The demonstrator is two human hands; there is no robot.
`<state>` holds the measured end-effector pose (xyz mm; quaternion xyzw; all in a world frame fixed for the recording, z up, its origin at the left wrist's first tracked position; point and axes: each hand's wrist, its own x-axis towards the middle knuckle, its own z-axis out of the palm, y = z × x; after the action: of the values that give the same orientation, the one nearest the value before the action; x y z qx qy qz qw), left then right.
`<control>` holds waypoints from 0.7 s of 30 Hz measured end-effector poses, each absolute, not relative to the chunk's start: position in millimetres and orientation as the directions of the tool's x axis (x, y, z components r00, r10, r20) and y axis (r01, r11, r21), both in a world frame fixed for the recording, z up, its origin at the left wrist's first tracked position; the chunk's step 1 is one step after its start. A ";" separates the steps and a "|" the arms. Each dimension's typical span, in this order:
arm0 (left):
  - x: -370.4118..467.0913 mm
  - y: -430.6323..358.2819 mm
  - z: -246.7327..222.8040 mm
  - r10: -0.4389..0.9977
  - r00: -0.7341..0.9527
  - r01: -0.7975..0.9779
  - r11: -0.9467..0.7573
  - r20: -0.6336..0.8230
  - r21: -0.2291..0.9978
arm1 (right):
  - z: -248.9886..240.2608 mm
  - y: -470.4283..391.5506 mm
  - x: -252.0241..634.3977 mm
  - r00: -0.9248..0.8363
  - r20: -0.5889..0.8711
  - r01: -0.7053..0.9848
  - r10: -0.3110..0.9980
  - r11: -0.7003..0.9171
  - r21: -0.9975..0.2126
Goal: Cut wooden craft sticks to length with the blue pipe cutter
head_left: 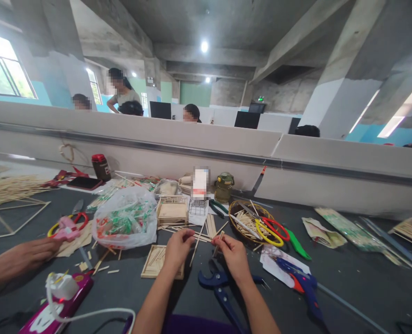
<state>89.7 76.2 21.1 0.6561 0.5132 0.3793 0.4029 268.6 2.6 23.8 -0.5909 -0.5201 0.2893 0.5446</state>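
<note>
My right hand [234, 255] pinches a short wooden stick [216, 249], which points down and slightly left from the fingertips. To its left, my left hand [178, 248] has thumb and fingers drawn together; anything between them is too small to make out. Loose wooden sticks [211, 226] lie just beyond both hands. Partly behind my left forearm is a small square wooden frame [152, 261] with slats inside. A dark blue pipe cutter [223, 297] lies below my right hand, partly covered by the wrist.
A basket of sticks [244, 222] holds red- and yellow-handled scissors. At right lies a blue glue gun [306, 283]. A plastic bag [124, 220] and a purple power strip [63, 304] are at left. A co-worker's hand [41, 250] reaches toward a pink glue gun [67, 228].
</note>
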 end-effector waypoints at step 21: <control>111.2 60.8 20.8 0.924 0.323 0.325 -0.311 0.205 0.893 | 16.0 0.9 273.8 0.388 0.200 0.198 0.900 0.130 -0.971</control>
<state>111.2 60.8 20.8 0.7134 0.4377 0.3832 0.3908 273.8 0.9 16.0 -0.5886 -0.4665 0.2975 0.5895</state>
